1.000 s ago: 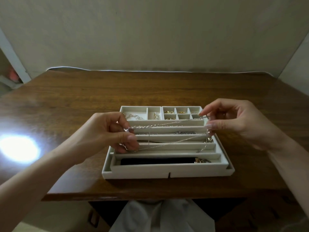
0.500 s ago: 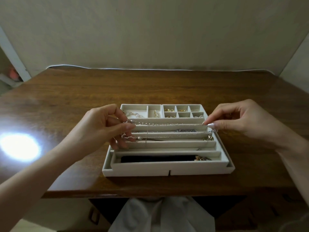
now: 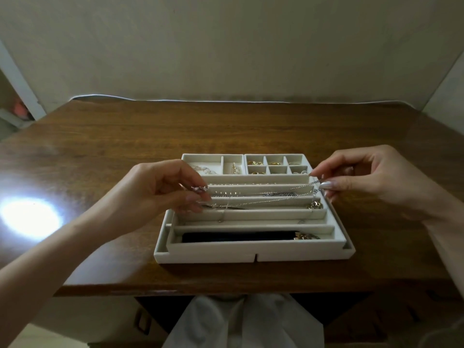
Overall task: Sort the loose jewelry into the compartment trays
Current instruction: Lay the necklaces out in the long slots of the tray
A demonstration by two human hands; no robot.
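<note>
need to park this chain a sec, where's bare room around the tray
Bare table lies behind the tray up to the wall, and left of it round the glare. Crowded: the long slots, where left hand and right hand stretch the chain.

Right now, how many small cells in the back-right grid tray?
6 in the grid tray, none hidden: far-left cell, far-middle cell, far-right cell, near-left cell, near-middle cell, near-right cell.

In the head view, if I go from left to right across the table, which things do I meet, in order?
Light spot on the table → left hand → chain stretched over the tray → right hand.
</note>
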